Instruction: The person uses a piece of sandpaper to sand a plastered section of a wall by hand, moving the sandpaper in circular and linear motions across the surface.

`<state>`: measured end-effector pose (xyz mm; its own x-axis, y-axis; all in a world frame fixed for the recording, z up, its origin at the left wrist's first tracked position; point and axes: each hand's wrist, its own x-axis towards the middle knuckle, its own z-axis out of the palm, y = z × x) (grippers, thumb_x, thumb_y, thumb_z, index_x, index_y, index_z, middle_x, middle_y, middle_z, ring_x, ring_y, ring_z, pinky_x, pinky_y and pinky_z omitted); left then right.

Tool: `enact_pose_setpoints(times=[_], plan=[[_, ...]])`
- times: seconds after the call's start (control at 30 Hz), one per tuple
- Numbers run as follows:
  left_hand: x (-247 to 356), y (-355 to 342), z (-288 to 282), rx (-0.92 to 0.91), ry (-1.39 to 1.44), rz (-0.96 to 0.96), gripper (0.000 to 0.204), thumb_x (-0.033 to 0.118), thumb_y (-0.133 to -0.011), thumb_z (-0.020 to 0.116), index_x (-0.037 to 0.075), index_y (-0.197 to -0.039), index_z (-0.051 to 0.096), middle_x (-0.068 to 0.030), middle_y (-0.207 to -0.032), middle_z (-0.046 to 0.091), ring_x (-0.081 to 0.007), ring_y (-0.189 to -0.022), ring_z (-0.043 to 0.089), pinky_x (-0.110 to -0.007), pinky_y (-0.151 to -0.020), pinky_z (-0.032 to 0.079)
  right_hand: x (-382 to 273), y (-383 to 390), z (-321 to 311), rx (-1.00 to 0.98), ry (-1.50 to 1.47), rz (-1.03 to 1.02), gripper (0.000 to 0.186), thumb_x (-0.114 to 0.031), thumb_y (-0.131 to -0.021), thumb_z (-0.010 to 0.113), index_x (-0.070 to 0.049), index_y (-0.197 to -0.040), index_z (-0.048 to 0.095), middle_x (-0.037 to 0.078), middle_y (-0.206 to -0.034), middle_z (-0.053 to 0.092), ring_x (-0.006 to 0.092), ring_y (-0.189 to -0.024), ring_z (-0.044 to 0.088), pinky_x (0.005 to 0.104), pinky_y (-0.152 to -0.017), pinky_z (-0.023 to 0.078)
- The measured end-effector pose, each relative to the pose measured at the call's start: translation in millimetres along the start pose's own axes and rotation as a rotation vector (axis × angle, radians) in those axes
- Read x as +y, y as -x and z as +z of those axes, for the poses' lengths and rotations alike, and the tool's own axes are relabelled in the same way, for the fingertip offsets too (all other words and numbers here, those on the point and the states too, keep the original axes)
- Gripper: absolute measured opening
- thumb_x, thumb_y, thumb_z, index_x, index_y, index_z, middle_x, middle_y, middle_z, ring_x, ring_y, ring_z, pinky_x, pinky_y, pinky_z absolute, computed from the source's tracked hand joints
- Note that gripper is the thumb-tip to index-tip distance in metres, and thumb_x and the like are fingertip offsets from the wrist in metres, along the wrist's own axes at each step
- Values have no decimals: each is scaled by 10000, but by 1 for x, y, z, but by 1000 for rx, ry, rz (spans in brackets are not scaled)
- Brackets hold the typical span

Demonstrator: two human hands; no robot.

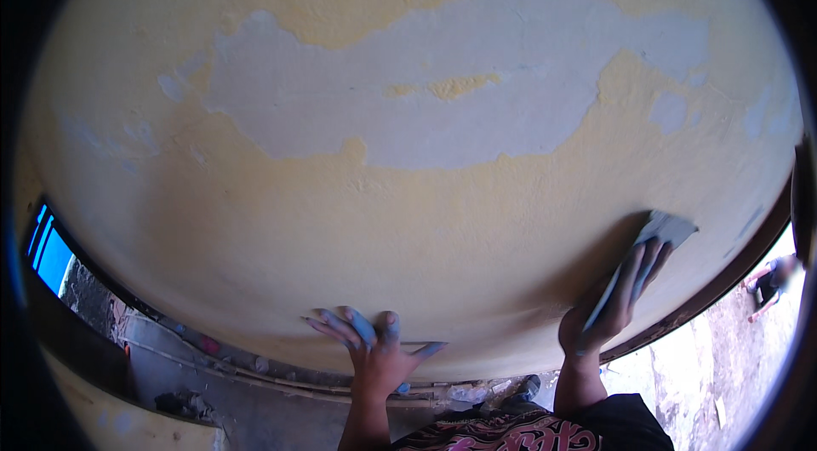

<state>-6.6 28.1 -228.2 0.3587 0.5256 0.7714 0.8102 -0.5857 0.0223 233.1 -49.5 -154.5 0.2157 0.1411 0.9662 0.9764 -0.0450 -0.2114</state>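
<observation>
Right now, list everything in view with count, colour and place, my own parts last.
wall: one, yellow, most of the view
large patch: one, pale grey, wall's upper middle
smaller patches: several, pale grey, around it
sheet: one, grey, against wall, lower right
panel: one, blue, far left
poles: count unclear, tan, below wall
other person: one, dark clothing, far right
shirt: one, black and pink, lower edge
left hand: one, grey-smeared, spread at wall
right hand: one, grey-smeared, holding sheet
</observation>
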Motion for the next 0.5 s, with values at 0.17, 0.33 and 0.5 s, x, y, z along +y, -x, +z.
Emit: enact_pose_setpoints(times=[0.17,0.33,0.5], plan=[[-1,0,-2,-8,-12,-3,1069,687,-481,620,228,-1305,118,-194,-1342,-180,-501,-1175,-178,-729,-809,-64,22,29,0,-72,104,-141,442,-230,-858,361,54,-1197,363,257,-1253,327,485,-1174,218,582,-925,200],[3,-2,-1,-9,11,9,1050,682,-498,614,215,-1303,127,-203,-1340,-175,-513,-1169,-178,-734,-801,-62,9,4,-2,68,-34,105,402,-95,-855,351,36,-1234,326,236,-1290,280,447,-1200,199,569,-947,169],[0,-1,-2,5,-9,24,1051,685,-502,608,227,-1309,114,-200,-1341,-177,-508,-1172,-177,-730,-807,-61,18,22,2,-19,-20,-115,415,-198,-836,388,-32,-1216,388,173,-1295,315,453,-1207,176,584,-945,152]])
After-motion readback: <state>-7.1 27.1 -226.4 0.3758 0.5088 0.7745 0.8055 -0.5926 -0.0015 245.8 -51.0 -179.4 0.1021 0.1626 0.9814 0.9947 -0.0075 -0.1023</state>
